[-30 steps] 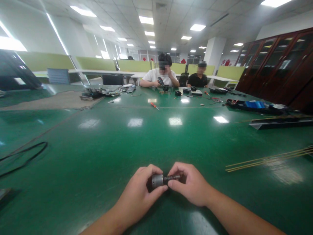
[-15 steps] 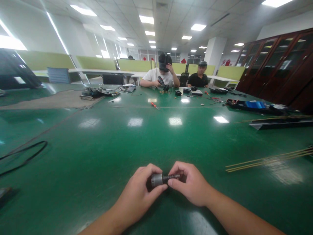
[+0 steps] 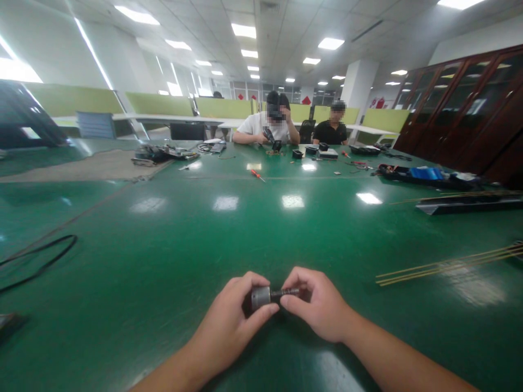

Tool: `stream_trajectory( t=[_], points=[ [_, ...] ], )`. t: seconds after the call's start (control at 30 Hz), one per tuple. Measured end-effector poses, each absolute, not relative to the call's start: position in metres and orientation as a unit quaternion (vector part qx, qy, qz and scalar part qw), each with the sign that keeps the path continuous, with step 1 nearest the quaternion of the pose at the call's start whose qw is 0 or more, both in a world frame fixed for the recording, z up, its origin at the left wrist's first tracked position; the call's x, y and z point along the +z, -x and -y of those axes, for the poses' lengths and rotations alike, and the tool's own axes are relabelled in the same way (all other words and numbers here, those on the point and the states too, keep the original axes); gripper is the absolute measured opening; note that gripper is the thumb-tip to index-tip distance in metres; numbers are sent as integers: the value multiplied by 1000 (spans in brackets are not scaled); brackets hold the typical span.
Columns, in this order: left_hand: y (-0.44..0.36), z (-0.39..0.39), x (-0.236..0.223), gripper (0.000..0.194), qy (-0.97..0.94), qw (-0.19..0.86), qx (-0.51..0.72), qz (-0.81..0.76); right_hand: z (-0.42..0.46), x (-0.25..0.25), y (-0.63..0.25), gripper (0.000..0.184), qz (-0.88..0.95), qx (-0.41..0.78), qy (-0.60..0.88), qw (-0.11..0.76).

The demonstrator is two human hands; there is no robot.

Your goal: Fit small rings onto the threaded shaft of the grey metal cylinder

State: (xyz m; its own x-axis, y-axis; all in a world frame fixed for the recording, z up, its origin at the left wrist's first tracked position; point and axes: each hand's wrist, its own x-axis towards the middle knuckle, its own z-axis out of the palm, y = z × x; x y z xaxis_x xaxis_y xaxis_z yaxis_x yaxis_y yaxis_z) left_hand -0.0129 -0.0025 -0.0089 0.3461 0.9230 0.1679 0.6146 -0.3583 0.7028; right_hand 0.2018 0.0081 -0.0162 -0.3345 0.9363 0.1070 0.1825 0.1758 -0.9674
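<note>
Narrowing gry part (image 3: 261, 298) (dk shaft (image 3: 277, 294))

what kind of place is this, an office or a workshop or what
It looks like an open-plan office doubling as a workspace: yellow-green desk partitions, a glass-doored wooden cabinet, and a large green table with a screwdriver on it.

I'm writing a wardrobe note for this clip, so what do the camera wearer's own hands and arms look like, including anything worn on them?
The left hand and right hand are ungloved. Both wrists and forearms are bare out to the picture's edge: no sleeve, watch or bracelet shows. No ring shows on the visible fingers; some fingers are hidden.
</note>
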Motion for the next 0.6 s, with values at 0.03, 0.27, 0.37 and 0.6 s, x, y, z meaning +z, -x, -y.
stream_trajectory(
  t=[0.03, 0.27, 0.37, 0.6],
  points=[
    [13, 2, -9, 25, -773, 273, 284, -498, -8, -16, -202, 7, 659, 482, 424, 392],
    [12, 2, -8, 24, -770, 269, 290, -501, -8, -16, -202, 6, 656, 482, 425, 396],
    [12, 2, -7, 25, -767, 270, 291, -504, -8, -16, -202, 7, 658, 481, 423, 398],
    [12, 2, -6, 24, -762, 283, 283, -509, -8, -16, -203, 6, 657, 478, 420, 405]
  ],
)
